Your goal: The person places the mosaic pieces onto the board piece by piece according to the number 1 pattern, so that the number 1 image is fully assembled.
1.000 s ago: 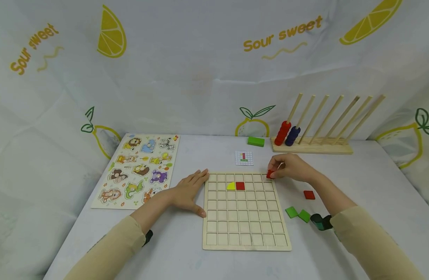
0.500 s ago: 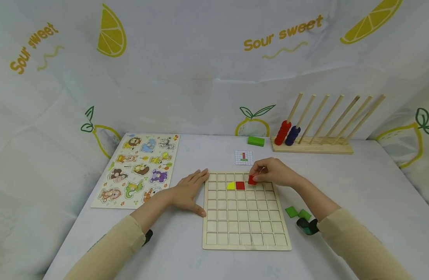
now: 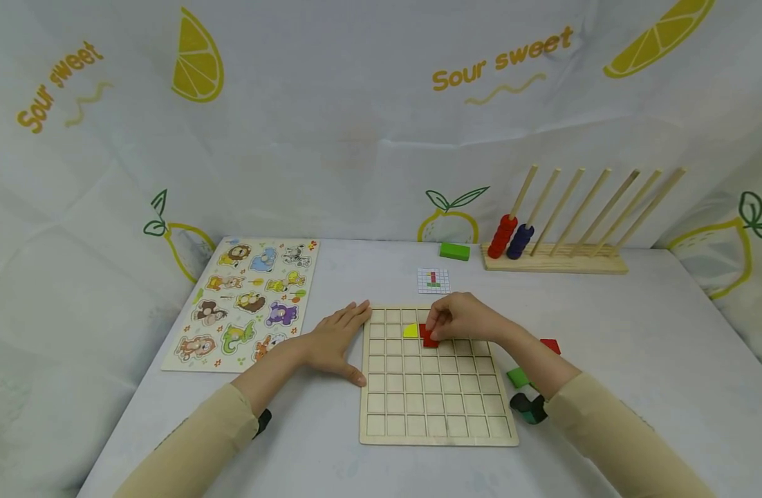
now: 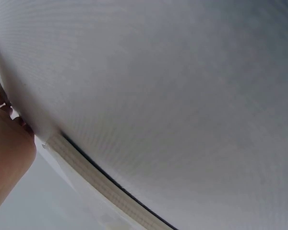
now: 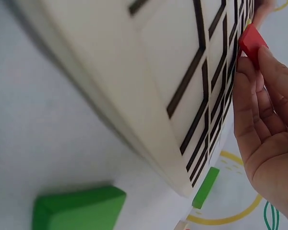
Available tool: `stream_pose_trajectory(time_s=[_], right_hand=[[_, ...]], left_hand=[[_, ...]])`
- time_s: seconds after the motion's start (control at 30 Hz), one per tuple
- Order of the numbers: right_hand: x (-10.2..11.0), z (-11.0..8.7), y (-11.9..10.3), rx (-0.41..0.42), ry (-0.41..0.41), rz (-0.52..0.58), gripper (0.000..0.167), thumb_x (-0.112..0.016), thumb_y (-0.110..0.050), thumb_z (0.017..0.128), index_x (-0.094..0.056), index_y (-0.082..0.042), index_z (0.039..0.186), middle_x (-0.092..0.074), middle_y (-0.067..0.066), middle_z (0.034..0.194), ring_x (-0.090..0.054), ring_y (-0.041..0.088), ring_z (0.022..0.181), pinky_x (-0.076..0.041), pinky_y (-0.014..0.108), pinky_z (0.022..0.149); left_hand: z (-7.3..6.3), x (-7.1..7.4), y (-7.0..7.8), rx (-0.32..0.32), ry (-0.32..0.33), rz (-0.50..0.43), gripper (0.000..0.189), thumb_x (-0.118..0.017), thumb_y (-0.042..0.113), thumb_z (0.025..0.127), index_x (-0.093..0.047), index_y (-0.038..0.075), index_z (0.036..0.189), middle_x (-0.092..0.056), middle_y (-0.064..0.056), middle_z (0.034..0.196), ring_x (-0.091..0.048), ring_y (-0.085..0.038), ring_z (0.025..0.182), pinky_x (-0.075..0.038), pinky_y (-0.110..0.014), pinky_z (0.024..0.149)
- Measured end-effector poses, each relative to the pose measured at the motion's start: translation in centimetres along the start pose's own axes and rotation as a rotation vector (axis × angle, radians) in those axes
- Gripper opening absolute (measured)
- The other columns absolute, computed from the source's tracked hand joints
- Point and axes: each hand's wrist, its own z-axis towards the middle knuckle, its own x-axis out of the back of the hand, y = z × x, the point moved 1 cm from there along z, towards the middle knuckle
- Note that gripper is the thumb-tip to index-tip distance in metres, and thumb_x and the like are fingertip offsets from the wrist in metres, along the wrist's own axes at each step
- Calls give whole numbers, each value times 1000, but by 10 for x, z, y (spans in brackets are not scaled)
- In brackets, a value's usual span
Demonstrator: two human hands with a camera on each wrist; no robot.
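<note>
"White lemon-printed cloth [image 3: 331,124] hangs behind the pale table [image 3: 306,443]. What are your hands doing?"

"My right hand [image 3: 465,318] pinches a red tile [image 3: 430,341] between thumb and fingers. My left hand [image 3: 330,346], fingers stretched and holding nothing, lies along the left edge of the gridded wooden board [image 3: 437,440]."

"How does the tile look, and where is it?"

"Plain red, flat, straight-edged. It's over the board's grid, on my side of a red square [image 3: 422,328] lying beside a yellow quarter-circle [image 3: 411,331]. I can't tell whether it touches the wood."

"Which way does it point?"

"My right wrist's view shows it tilted, a corner aimed away from my fingers. It looks about square, so I see no long axis. Green tiles [image 3: 516,377] lie right of the board."
</note>
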Motion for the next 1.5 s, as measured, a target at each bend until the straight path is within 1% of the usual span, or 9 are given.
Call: stream_pose_trajectory(time_s=[0.13, 0.3, 0.53, 0.8, 0.9, 1.13, 1.27, 1.37, 1.5], right_hand=[[-5, -1, -3, -4, 5, -15, 5, -76, -9, 84, -71, -8, 85, -70, 3, 78, -58, 10, 70, -50, 22, 65], [-8, -4, -7, 14, 22, -56, 5, -77, -10, 84, -72, -9, 85, -71, 1, 78, -59, 9, 70, -51, 22, 65], [-11, -5, -9, 32, 27, -72, 6, -79, -10, 82, -73, -10, 82, -71, 0, 74, -59, 7, 68, -51, 21, 63], [-13, -6, -8, 44, 66, -108, 6, -81, -11, 80, -75, -13, 79, -73, -3, 75, -60, 4, 67, -51, 20, 62], [-13, -6, -9, 52, 77, -125, 5, -81, -12, 80, -76, -12, 80, -74, -3, 76, -60, 3, 67, -51, 19, 61], [-15, -7, -12, 36, 86, -147, 4, -81, -12, 80, -77, -13, 80, -74, -4, 78, -59, 4, 68, -50, 18, 61], [-15, -7, -14, 46, 85, -170, 5, -80, -12, 81, -77, -14, 79, -74, -5, 77, -59, 4, 68, -50, 18, 61], [-15, -7, -14, 59, 85, -193, 6, -80, -12, 81, -76, -15, 78, -73, -6, 76, -58, 4, 68, -50, 18, 61], [-14, -7, -14, 74, 106, -215, 8, -80, -13, 82, -75, -17, 77, -72, -7, 76, -57, 4, 68, -49, 18, 63]], left_hand=[[0, 0, 0, 0, 2, 2, 124, -78, 61, 73, -7, 11, 160, 4, -6, 170, 3, -32, 158, -12, -59, 126], [0, 0, 0, 8, -1, 12, 124, -78, 61, 72, -6, 12, 160, 4, -5, 170, 3, -32, 158, -12, -58, 126], [0, 0, 0, 7, 2, 8, 124, -79, 61, 72, -7, 10, 160, 4, -7, 170, 3, -34, 157, -13, -59, 125], [0, -1, 0, 3, 4, 10, 124, -78, 62, 72, -6, 11, 160, 4, -6, 170, 3, -33, 158, -12, -58, 126], [1, -1, 0, 1, 3, 8, 124, -78, 62, 72, -6, 11, 160, 4, -6, 170, 3, -33, 158, -12, -58, 126], [-1, -1, 0, -8, 9, 7, 124, -79, 60, 72, -7, 9, 160, 3, -7, 170, 2, -33, 158, -12, -57, 126], [-1, 0, 1, -21, 17, -2, 124, -80, 59, 72, -8, 7, 159, 1, -9, 170, 1, -35, 157, -13, -58, 126], [-2, 0, 1, -21, 17, -1, 124, -80, 59, 72, -8, 7, 160, 2, -9, 170, 1, -34, 157, -13, -58, 126], [-1, -1, 0, -22, 17, 2, 125, -80, 59, 72, -8, 7, 159, 1, -10, 170, 1, -35, 157, -14, -59, 125]])
